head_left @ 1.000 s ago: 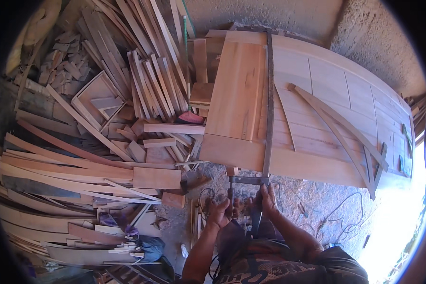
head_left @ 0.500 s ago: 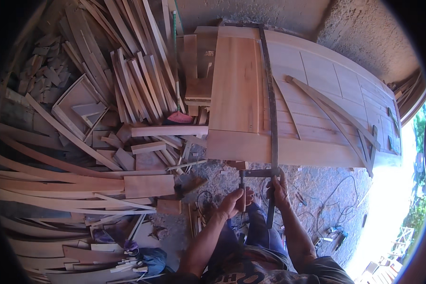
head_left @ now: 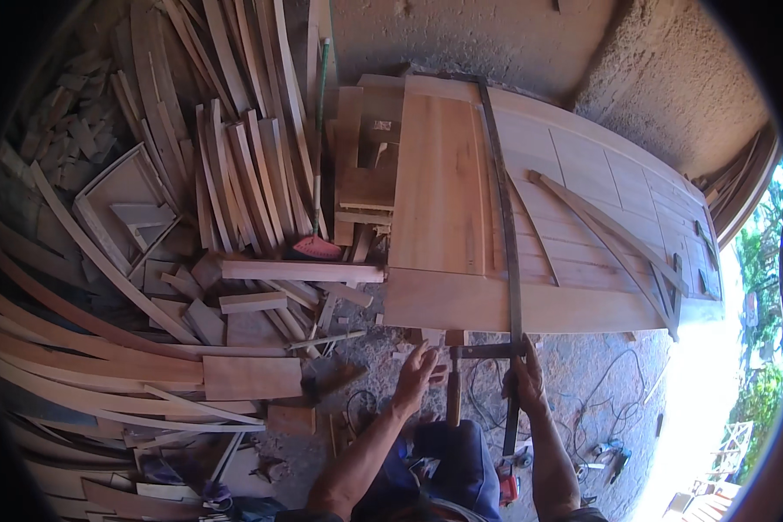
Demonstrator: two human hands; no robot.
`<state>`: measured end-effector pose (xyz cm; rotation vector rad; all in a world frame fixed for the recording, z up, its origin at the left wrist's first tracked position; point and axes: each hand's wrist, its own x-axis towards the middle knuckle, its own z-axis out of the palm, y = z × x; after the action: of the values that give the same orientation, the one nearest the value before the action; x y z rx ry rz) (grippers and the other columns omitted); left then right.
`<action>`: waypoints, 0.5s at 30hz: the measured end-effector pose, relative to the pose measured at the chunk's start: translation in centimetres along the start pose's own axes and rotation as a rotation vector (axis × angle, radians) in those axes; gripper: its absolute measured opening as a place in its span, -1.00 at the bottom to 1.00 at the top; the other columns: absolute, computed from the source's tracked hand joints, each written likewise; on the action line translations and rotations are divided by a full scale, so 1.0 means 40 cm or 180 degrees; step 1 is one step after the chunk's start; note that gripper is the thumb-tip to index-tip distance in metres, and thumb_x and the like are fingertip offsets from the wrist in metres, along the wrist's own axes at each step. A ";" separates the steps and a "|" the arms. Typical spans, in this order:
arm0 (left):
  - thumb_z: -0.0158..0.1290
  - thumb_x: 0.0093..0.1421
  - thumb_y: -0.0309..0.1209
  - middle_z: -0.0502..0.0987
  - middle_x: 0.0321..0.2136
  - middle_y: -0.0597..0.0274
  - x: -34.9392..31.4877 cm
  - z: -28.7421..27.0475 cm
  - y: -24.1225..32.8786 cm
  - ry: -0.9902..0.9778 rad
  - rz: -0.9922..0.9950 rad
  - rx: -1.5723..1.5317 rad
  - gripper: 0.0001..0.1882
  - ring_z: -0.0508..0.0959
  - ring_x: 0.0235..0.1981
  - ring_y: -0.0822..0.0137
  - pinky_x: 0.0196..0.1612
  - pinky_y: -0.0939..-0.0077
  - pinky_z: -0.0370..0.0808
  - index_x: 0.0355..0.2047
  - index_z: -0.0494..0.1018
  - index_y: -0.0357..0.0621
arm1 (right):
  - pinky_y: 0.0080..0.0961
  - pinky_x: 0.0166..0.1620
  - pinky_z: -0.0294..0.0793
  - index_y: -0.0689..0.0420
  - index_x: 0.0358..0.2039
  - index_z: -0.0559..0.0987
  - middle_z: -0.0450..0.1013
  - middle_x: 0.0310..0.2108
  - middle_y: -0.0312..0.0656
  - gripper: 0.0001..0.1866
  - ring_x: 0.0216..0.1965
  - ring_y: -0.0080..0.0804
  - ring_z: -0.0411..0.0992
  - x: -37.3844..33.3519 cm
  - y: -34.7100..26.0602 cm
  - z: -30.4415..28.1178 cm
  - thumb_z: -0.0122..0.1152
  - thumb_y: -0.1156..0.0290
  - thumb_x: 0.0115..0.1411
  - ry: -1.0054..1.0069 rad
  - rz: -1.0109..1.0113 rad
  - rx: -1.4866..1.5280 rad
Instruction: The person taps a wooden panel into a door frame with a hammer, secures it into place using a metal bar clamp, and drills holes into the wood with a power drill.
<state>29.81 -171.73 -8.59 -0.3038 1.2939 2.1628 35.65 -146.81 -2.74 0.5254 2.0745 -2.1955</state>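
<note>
- You have two hands in view: left hand (head_left: 416, 376), right hand (head_left: 525, 376).
- One long bar clamp (head_left: 506, 261) in front.
- One wooden door panel (head_left: 583, 209), far right.
- One red dustpan (head_left: 316, 248), left.

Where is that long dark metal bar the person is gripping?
In the head view, the long dark metal bar runs across the wooden door panel right of centre; the right hand grips its near end, beside the left hand.

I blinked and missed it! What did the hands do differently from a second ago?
The left hand let go and opened beside the wooden handle. The right hand stayed gripping the long metal clamp bar at the door panel's edge. The wood piles didn't move.
</note>
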 end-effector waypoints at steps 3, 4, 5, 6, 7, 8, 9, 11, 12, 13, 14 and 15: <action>0.03 0.34 -0.05 0.35 0.16 0.17 0.094 -0.010 0.011 0.0121 0.0832 -0.0115 -0.37 0.50 0.03 0.29 -0.08 0.34 0.55 0.31 0.16 -0.02 | -0.56 -0.71 0.36 0.14 0.42 -0.08 0.31 -0.72 -0.29 -0.31 -0.79 -0.53 0.30 0.018 0.012 -0.006 -0.06 0.24 0.41 0.0060 -0.0150 -0.0145; 0.05 0.33 -0.10 0.35 0.14 0.17 0.122 -0.003 0.007 0.0143 0.1061 -0.0262 -0.38 0.49 0.03 0.29 -0.06 0.34 0.53 0.29 0.16 -0.04 | -0.57 -0.72 0.35 0.14 0.41 -0.05 0.31 -0.73 -0.29 -0.32 -0.80 -0.52 0.30 0.023 0.023 -0.013 -0.05 0.25 0.40 0.0107 -0.0187 -0.0152; 0.08 0.33 -0.15 0.36 0.13 0.18 0.147 0.011 0.013 0.0161 0.1258 -0.0407 -0.40 0.48 0.03 0.30 -0.04 0.34 0.51 0.28 0.17 -0.07 | -0.57 -0.74 0.34 0.14 0.41 -0.02 0.30 -0.74 -0.29 -0.33 -0.82 -0.52 0.29 0.018 0.041 -0.020 -0.04 0.27 0.39 0.0177 -0.0202 -0.0158; 0.10 0.32 -0.20 0.36 0.11 0.19 0.175 0.009 0.003 0.0191 0.1440 -0.0548 -0.41 0.48 0.02 0.30 -0.01 0.33 0.50 0.26 0.18 -0.09 | -0.59 -0.74 0.34 0.14 0.41 -0.01 0.31 -0.77 -0.26 -0.31 -0.82 -0.50 0.31 0.018 0.048 -0.019 -0.02 0.26 0.37 0.0246 -0.0228 -0.0225; 0.13 0.29 -0.25 0.38 0.07 0.19 0.209 -0.009 -0.021 0.0240 0.1833 -0.0522 -0.42 0.47 0.00 0.32 -0.01 0.34 0.48 0.23 0.20 -0.12 | -0.60 -0.76 0.31 0.16 0.40 0.00 0.31 -0.78 -0.25 -0.31 -0.84 -0.49 0.29 0.018 0.054 -0.007 -0.03 0.25 0.36 0.0334 -0.0244 -0.0294; 0.15 0.26 -0.29 0.40 0.04 0.19 0.250 -0.027 -0.043 0.0287 0.2253 -0.0506 -0.43 0.47 -0.02 0.33 0.00 0.34 0.46 0.20 0.23 -0.15 | -0.61 -0.77 0.29 0.19 0.39 0.02 0.31 -0.79 -0.23 -0.32 -0.85 -0.48 0.28 0.025 0.057 0.002 -0.04 0.24 0.36 0.0416 -0.0292 -0.0378; 0.18 0.23 -0.33 0.41 0.00 0.20 0.289 -0.040 -0.061 0.0321 0.2665 -0.0503 -0.44 0.47 -0.04 0.35 0.01 0.35 0.44 0.18 0.25 -0.19 | -0.60 -0.78 0.27 0.21 0.39 0.04 0.30 -0.80 -0.24 -0.33 -0.86 -0.48 0.27 0.030 0.058 0.001 -0.06 0.24 0.36 0.0381 -0.0391 -0.0504; 0.21 0.17 -0.37 0.44 -0.07 0.19 0.317 -0.036 -0.064 0.0199 0.2723 -0.0439 -0.49 0.46 -0.08 0.38 0.00 0.35 0.43 0.09 0.31 -0.23 | -0.60 -0.80 0.24 0.26 0.37 0.07 0.29 -0.81 -0.24 -0.36 -0.88 -0.47 0.25 0.037 0.066 -0.009 -0.09 0.26 0.36 0.0381 -0.0611 -0.0750; 0.23 0.15 -0.39 0.45 -0.11 0.19 0.312 -0.024 -0.049 0.0123 0.2754 -0.0403 -0.51 0.45 -0.10 0.39 -0.01 0.35 0.42 0.04 0.34 -0.25 | -0.61 -0.81 0.21 0.32 0.34 0.10 0.28 -0.82 -0.25 -0.37 -0.89 -0.48 0.23 0.039 0.073 -0.014 -0.10 0.27 0.36 0.0479 -0.0693 -0.0759; 0.22 0.13 -0.46 0.56 -0.31 0.22 0.286 -0.002 -0.012 0.0275 0.2950 -0.0575 -0.72 0.54 -0.27 0.44 -0.17 0.44 0.52 -0.17 0.49 -0.33 | -0.63 -0.82 0.18 0.37 0.32 0.12 0.27 -0.82 -0.26 -0.39 -0.90 -0.50 0.22 0.039 0.078 -0.012 -0.12 0.29 0.36 0.0572 -0.0780 -0.0770; 0.22 0.12 -0.46 0.57 -0.31 0.21 0.289 -0.004 -0.004 0.0232 0.3067 -0.0608 -0.73 0.56 -0.28 0.43 -0.18 0.44 0.52 -0.18 0.50 -0.33 | -0.64 -0.83 0.15 0.42 0.29 0.15 0.26 -0.83 -0.27 -0.40 -0.91 -0.52 0.20 0.042 0.076 -0.001 -0.13 0.30 0.36 0.0614 -0.0890 -0.0770; 0.22 0.12 -0.47 0.58 -0.32 0.19 0.299 -0.009 -0.005 0.0193 0.3178 -0.0635 -0.73 0.57 -0.29 0.42 -0.19 0.44 0.53 -0.20 0.50 -0.33 | -0.67 -0.84 0.13 0.45 0.24 0.20 0.25 -0.81 -0.28 -0.44 -0.91 -0.55 0.17 0.047 0.065 0.024 -0.14 0.30 0.37 0.0788 -0.0841 -0.0940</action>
<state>20.37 -167.51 -14.61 0.2825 1.4337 3.1275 34.44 -147.64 -5.76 0.5441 2.6796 -1.9724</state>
